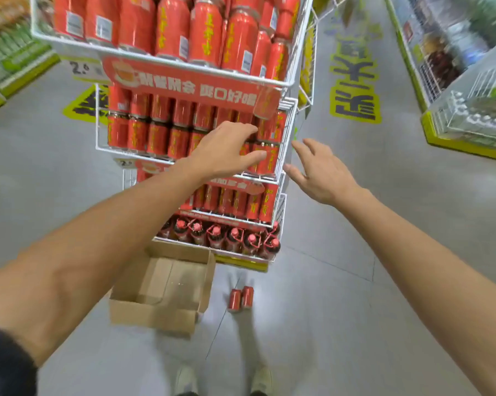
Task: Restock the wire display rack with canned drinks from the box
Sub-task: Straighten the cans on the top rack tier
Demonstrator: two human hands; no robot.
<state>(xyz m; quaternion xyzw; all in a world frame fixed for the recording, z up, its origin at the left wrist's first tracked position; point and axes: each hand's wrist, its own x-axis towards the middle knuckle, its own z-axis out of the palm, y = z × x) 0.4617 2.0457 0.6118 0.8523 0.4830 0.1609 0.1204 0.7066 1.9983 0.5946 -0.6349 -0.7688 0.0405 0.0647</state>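
A white wire display rack stands in front of me, its tiers packed with red cans printed in yellow. My left hand reaches into the second tier, fingers curled over the cans at its right end; whether it grips one I cannot tell. My right hand hovers open just right of the rack's corner, holding nothing. On the floor below, a brown cardboard box lies open and looks empty. Two red cans stand on the floor beside it.
The rack's bottom tier holds dark bottles with red caps. My feet stand on grey floor behind the box. Yellow floor lettering marks the aisle at right, and another wire shelf stands far right. Green-edged shelving is at left.
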